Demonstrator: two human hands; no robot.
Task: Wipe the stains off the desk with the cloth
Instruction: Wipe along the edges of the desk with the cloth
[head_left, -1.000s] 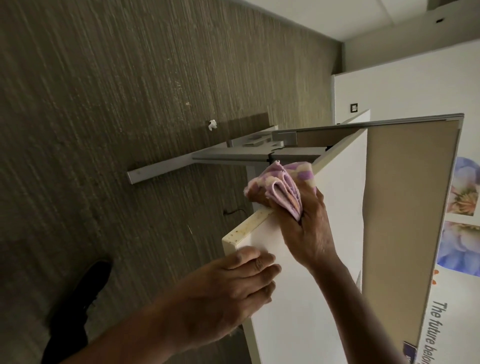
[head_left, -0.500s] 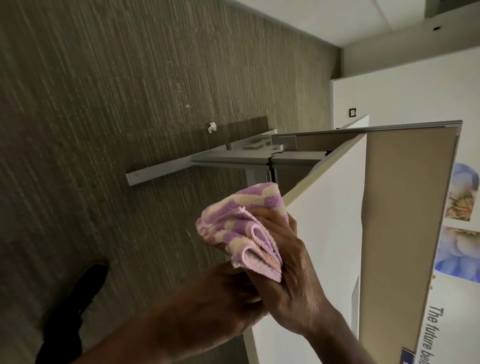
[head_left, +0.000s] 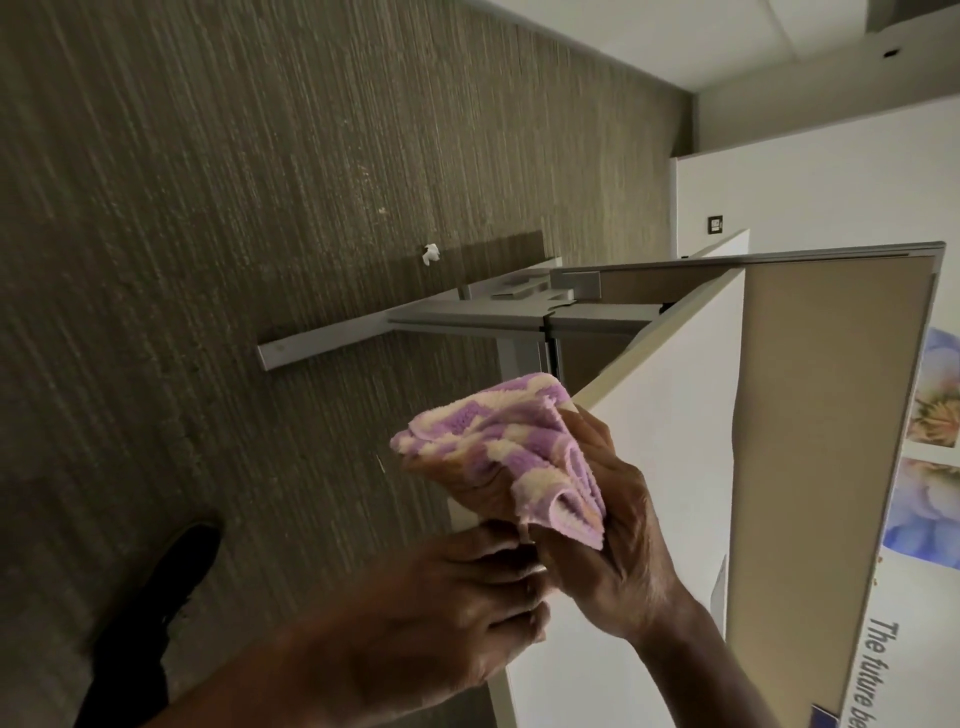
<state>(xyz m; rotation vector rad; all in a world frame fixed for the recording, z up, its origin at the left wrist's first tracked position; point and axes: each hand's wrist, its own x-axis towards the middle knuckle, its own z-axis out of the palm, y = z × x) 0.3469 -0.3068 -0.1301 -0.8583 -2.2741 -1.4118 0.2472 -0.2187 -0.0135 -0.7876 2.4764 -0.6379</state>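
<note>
**Carpeted office, seen at a tilt**

Brown streaked carpet (head_left: 208, 208) fills the frame from 8 round to 12 o'clock. A scrap of white paper (head_left: 430, 253) lies on it just above centre, and a black shoe (head_left: 156, 613) sits at 7 o'clock. The white desk (head_left: 670, 415) runs from centre down towards 5 o'clock. Its grey foot (head_left: 332, 340) lies flat on the carpet at 10 o'clock. A beige partition (head_left: 826, 415) stands along the desk's far side at 3 o'clock, and beyond it at 4 o'clock is a flower poster (head_left: 930, 467).

The cloth (head_left: 498, 447), checked in purple and cream, sits just below centre at the desk's edge. It is bunched in the right hand (head_left: 608, 535), whose fingers are curled round it in a firm grip. Whether the cloth presses on the board cannot be told.

The left hand (head_left: 431, 618) reaches in from 7 o'clock and grips nothing. Its fingers are nearly straight over the desk's near corner, and the tips touch the heel of the right hand.
</note>
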